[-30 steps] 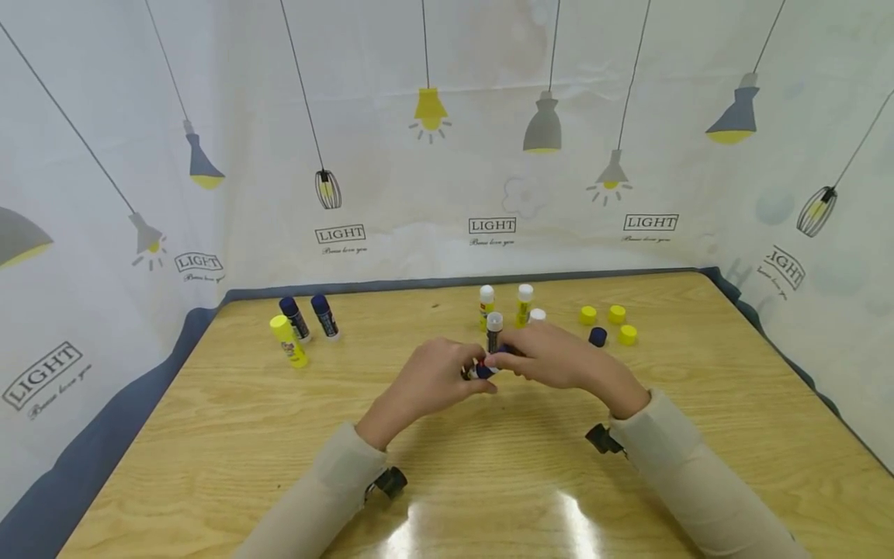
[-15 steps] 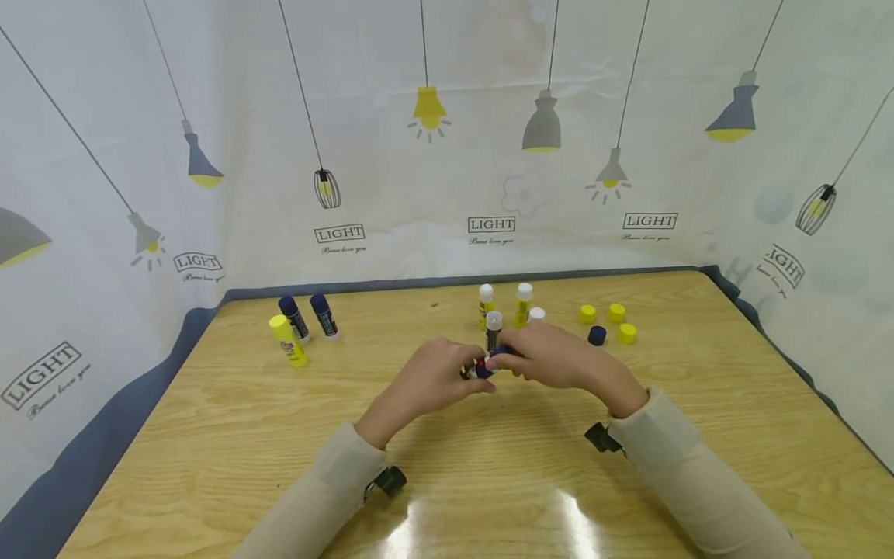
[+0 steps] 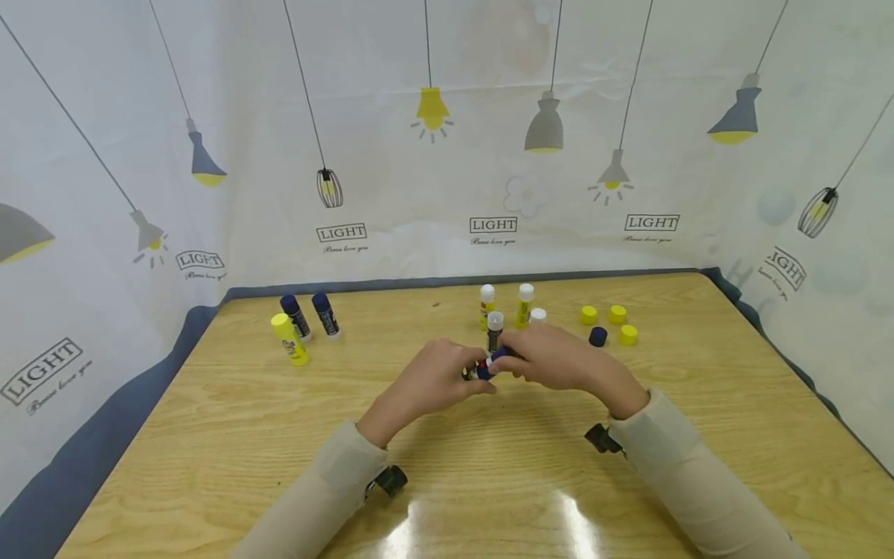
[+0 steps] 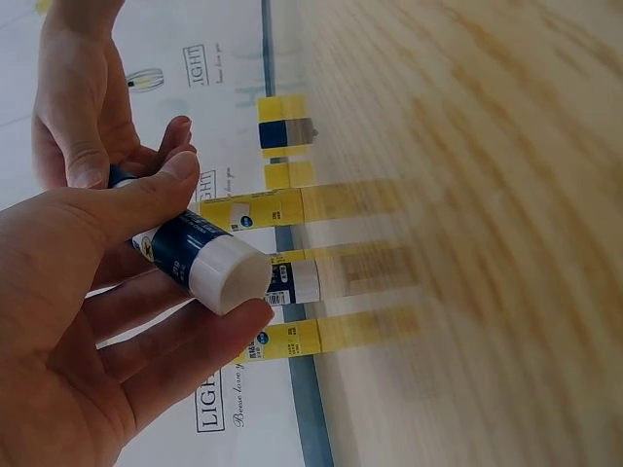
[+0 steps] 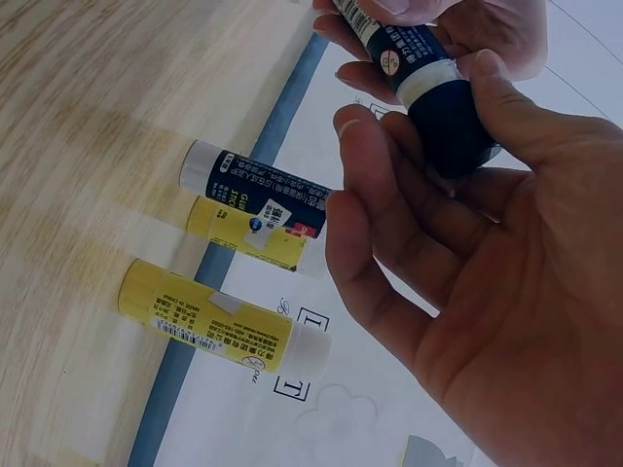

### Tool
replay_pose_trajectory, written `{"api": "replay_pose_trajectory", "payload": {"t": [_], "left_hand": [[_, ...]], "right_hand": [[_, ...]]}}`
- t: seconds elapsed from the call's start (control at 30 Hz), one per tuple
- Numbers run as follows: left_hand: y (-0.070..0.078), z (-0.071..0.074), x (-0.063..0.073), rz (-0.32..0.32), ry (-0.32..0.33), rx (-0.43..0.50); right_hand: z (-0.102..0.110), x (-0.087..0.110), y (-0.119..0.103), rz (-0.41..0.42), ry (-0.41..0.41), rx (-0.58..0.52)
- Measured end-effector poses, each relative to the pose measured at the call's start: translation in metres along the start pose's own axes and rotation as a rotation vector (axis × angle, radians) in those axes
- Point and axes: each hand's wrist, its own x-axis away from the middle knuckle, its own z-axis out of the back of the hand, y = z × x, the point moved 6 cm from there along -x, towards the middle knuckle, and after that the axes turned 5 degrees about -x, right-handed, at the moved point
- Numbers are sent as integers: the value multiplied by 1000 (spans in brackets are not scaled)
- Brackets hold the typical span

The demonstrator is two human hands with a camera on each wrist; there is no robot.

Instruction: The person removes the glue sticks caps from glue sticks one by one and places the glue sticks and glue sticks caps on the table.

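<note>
"Where do we have the glue stick?"
"Above the desk, between our hands; the standing dark stick is toward the far edge."
"Its long axis?"
"From our left hand, pinching the body, it points toward the right edge, where our right hand curls around the cap. Neither hand is nearer."

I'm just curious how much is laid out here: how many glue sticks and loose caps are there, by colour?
Yellow glue sticks: 4
Navy glue sticks: 4, counting the one being held
Loose yellow caps: 3
Loose navy cap: 1
Total: 12
</note>
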Motion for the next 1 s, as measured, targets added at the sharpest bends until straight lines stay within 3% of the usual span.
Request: {"api": "replay_pose_trajectory", "payload": {"t": [0.63, 1.0], "left_hand": [[-2, -6, 0, 38, -50, -14], [-2, -4, 0, 74, -56, -64]], "right_hand": [[0, -1, 0, 25, -17, -4], [1, -2, 8, -102, 20, -8]]}}
